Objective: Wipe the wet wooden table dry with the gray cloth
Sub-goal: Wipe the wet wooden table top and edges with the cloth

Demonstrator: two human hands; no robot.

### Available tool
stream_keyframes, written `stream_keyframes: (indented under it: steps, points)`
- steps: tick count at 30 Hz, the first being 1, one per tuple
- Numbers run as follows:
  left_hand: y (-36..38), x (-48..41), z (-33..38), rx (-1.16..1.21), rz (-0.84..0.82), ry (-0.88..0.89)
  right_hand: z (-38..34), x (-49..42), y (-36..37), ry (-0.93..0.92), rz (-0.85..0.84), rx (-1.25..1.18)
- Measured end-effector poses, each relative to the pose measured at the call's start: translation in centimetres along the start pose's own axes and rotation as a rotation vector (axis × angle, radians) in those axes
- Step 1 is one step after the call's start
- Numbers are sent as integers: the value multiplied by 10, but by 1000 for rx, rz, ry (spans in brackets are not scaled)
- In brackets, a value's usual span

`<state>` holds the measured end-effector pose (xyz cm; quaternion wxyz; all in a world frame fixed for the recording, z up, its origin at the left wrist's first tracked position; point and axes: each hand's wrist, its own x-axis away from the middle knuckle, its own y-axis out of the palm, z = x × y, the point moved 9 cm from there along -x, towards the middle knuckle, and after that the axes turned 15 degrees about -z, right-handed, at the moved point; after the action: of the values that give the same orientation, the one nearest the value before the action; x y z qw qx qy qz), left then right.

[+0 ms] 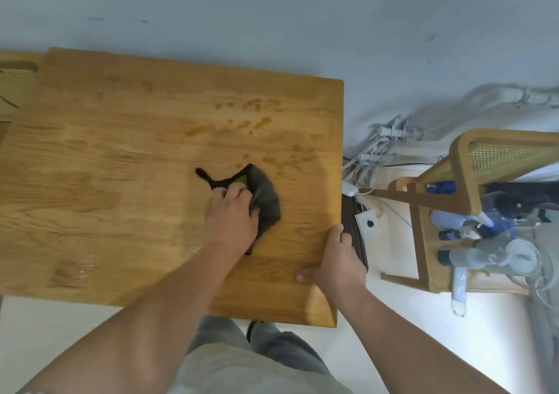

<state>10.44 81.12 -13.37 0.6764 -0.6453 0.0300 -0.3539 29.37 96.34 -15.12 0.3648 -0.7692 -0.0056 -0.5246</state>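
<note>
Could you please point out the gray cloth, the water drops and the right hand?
gray cloth [267, 200]: head view, its exposed right fold.
water drops [257, 105]: head view, the far cluster.
right hand [337, 262]: head view, back of the hand.

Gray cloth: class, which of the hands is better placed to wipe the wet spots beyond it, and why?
Left. The left hand grips the gray cloth near the wet spots; the right hand grips the wooden table edge.

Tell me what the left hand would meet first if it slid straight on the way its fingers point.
The left hand, gripping the crumpled gray cloth, points away from the person. It would likely first meet the small wet drops on the wooden table, then the larger wet patch.
</note>
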Motion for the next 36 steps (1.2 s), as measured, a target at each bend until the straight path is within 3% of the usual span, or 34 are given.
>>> stream_keyframes:
  steps: [2, 5, 7, 9, 12, 14, 15, 19, 21, 24, 26, 28, 30, 32, 34, 36]
  points:
    - [11, 3, 23, 50, -1, 35, -1, -2, 1, 2, -1, -3]
    - [40, 29, 80, -48, -162, 577, 1, -5, 2, 4, -13, 39]
    - [39, 33, 83, -156, -218, 806, 4, -7, 4, 7, -12, 44]
    - [30, 8, 70, -181, -197, 742, 3, -9, 5, 5, -32, 33]
    - [7, -17, 52, 102, -50, 329, 4, -9, 5, 24, -67, -4]
    - [14, 1, 66, 224, -27, 204, 8, -11, 5, 2, -93, -51]
    - [24, 15, 84, 210, -70, 270, 13, -13, 3, -25, -115, -108]
    - [41, 50, 126, -146, -195, 824, 35, -14, -15, -99, -219, -514]
    - [32, 19, 120, -241, -183, 827, 40, -10, -28, -58, -189, -621]
    - [4, -22, 86, -59, -82, 439, 34, -9, -44, -47, -76, -613]
    - [2, -7, 77, 33, -46, 305, 23, -9, -52, -60, -32, -595]
    - [23, 30, 86, -58, -115, 463, 8, -8, -57, -90, -3, -521]
    - [44, 67, 82, -161, -194, 739, -9, -8, -61, -133, 30, -423]
    - [39, 67, 50, -265, -185, 848, -25, -9, -61, -136, 50, -353]
    - [16, 35, 0, -245, -168, 664, -45, -11, -62, -156, 67, -301]
    - [-13, 6, -62, -69, -134, 292, -70, -17, -59, -179, 67, -233]
